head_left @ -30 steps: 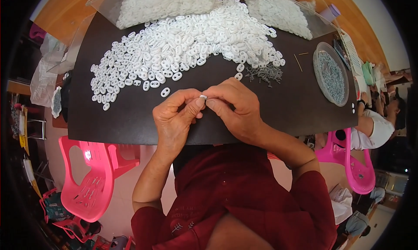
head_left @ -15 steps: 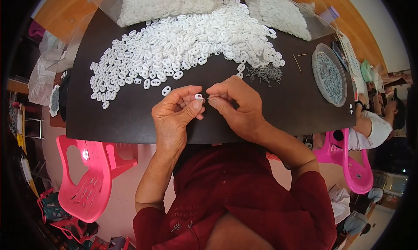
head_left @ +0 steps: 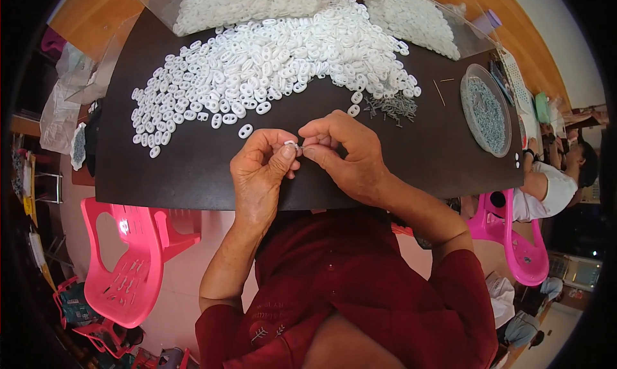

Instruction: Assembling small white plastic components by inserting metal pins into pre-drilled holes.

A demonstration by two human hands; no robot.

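The left hand (head_left: 260, 163) is in the middle of the frame, a bit to the left. Its thumb and finger pinch a small white piece (head_left: 291, 143). The right hand (head_left: 347, 147) is just beside it, with its thumb and finger close together next to a tiny grey bit (head_left: 300, 148). That bit is too small to tell if the right hand grips it. Both hands are above the dark table (head_left: 193, 170).

The white piece is small and looks smooth, so it could slip if the left hand squeezes only its edge. If the right hand pushes hard or crooked, the piece could tip or pop out. The thumbs hide part of it, so a bad fit would be hard to spot.

A dropped piece could land near the loose piece (head_left: 245, 131) or the big white pile (head_left: 289, 54) at the top and get mixed up. The grey pins (head_left: 398, 107), right of the middle, touch the pile's edge, so a careless sleeve or arm could mix them. A bumped dish (head_left: 477, 71) at the right could spill its blue-grey bits (head_left: 485, 115).
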